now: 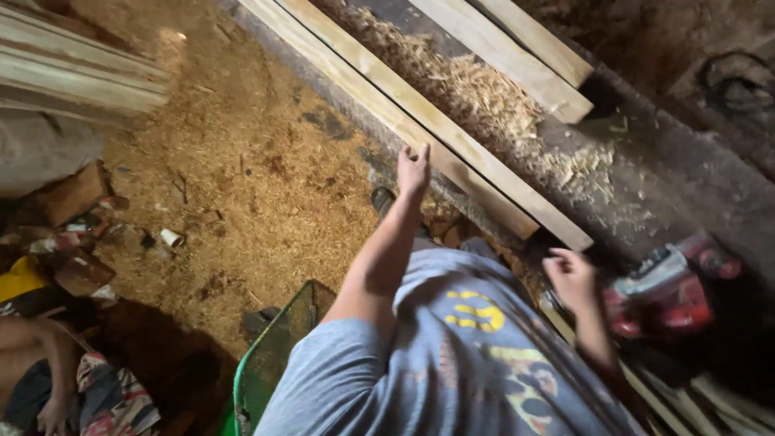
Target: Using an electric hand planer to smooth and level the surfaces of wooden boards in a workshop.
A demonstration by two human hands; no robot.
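Two pale planks (420, 121) lie side by side along the near edge of the shavings-covered bench (646, 186), likely kept together there for handling. The left hand (413, 168) rests on the nearer plank's edge, fingers only loosely bent, not clamped. The right hand (570, 277) is curled just below the planks' near ends, but I can't tell whether it holds anything. Two more boards (517, 56) lie farther back, a red power tool (670, 287) beside.
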